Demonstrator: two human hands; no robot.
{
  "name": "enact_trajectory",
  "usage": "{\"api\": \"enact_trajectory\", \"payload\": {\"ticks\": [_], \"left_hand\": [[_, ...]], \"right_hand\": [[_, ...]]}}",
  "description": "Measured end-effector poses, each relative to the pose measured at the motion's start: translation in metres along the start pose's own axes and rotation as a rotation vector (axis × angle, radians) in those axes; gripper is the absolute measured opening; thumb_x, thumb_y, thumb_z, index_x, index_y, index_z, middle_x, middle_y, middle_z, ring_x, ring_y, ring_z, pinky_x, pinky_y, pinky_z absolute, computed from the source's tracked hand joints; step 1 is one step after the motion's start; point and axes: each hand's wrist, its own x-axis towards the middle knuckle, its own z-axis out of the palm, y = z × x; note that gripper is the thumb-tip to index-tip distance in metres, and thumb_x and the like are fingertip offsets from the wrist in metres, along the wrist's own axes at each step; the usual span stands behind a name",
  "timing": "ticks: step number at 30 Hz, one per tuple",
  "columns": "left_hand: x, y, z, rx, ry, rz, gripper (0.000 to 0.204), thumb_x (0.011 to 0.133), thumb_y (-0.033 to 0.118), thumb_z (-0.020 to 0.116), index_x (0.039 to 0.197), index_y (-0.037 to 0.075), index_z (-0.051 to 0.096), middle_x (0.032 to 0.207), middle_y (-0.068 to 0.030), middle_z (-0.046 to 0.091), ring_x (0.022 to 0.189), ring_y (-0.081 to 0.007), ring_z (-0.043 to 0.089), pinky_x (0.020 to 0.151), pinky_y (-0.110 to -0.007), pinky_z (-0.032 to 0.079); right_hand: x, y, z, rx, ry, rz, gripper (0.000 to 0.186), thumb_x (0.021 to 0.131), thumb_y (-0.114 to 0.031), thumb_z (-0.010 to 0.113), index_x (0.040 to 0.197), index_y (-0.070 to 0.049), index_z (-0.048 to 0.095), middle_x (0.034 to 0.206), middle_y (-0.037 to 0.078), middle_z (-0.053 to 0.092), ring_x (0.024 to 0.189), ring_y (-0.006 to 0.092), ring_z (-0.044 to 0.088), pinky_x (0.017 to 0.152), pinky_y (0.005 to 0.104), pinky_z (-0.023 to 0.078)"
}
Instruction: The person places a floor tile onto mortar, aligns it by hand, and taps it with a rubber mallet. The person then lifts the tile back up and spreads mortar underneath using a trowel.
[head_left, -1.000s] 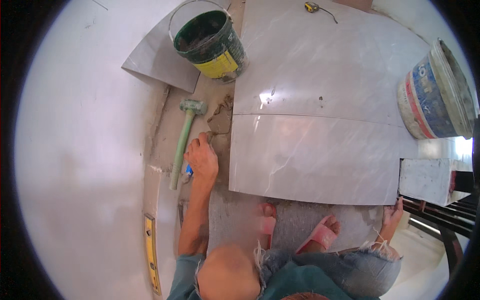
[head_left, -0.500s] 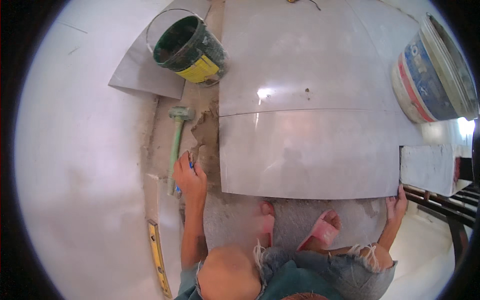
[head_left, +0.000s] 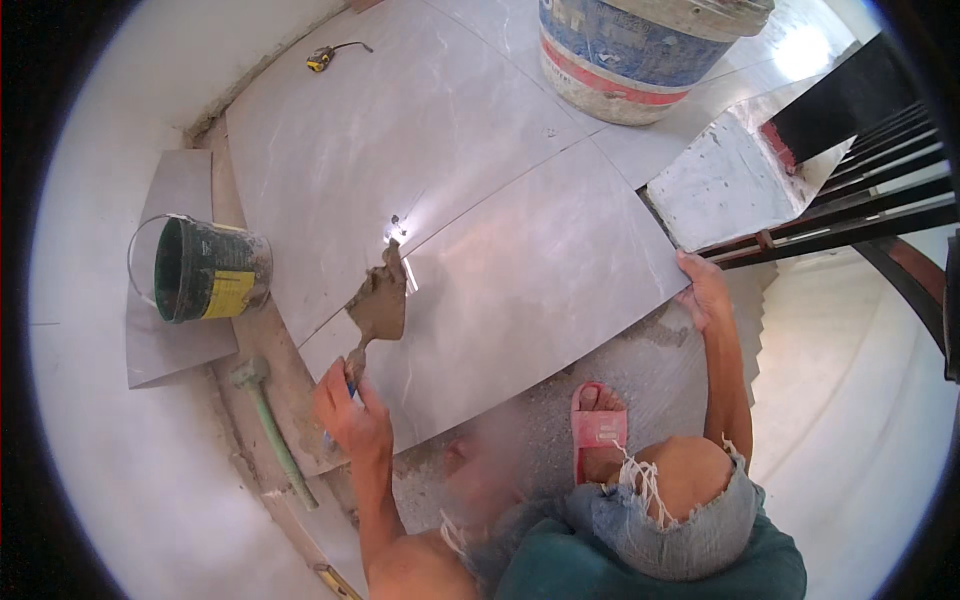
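My left hand point(head_left: 355, 418) is closed around the handle of a trowel point(head_left: 354, 368), holding it over the near grey floor tile point(head_left: 530, 310). Its blade is coated with wet brown mortar point(head_left: 382, 300). My right hand point(head_left: 706, 292) grips the near right corner of that same tile, fingers at its edge, beside a white post base point(head_left: 725, 185). Part of those fingers is hidden by the tile. A mallet with a green handle point(head_left: 272, 428) lies on the bare strip left of my left hand.
A dark green bucket point(head_left: 238, 272) stands at the left by a loose tile piece point(head_left: 165, 350). A large blue-and-white bucket point(head_left: 635, 60) sits at the back, near a black railing point(head_left: 880, 210). A tape measure point(head_left: 320, 58) lies on the far tile. A yellow level point(head_left: 335, 582) shows at lower left.
My view has turned toward the right. My left hand has brought the trowel over the tile from the strip beside the mallet. My right hand stays at the tile's corner.
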Motion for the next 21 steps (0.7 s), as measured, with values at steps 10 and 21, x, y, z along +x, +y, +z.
{"api": "enact_trajectory", "payload": {"ticks": [10, 21], "left_hand": [[-0.009, 0.009, 0.016, 0.032, 0.015, 0.083, 0.045, 0.073, 0.003, 0.066, 0.118, 0.004, 0.057, 0.108, -0.014, 0.059, 0.099, -0.0306, 0.056, 0.086, -0.041, 0.04], [-0.032, -0.027, -0.006, 0.201, -0.102, -0.104, 0.042, 0.074, 0.005, 0.068, 0.113, 0.007, 0.054, 0.106, -0.0137, 0.056, 0.098, -0.0328, 0.054, 0.082, -0.044, 0.04]], "right_hand": [[0.004, -0.001, 0.025, -0.662, 0.262, -0.192, 0.046, 0.091, -0.032, 0.06, 0.067, 0.006, 0.048, 0.065, -0.002, 0.041, 0.066, 0.0108, 0.035, 0.058, 0.0315, 0.031], [0.01, 0.021, 0.04, -0.794, 0.443, -0.232, 0.052, 0.094, -0.036, 0.055, 0.104, 0.014, 0.062, 0.101, 0.023, 0.065, 0.092, 0.0243, 0.058, 0.085, 0.035, 0.045]]}}
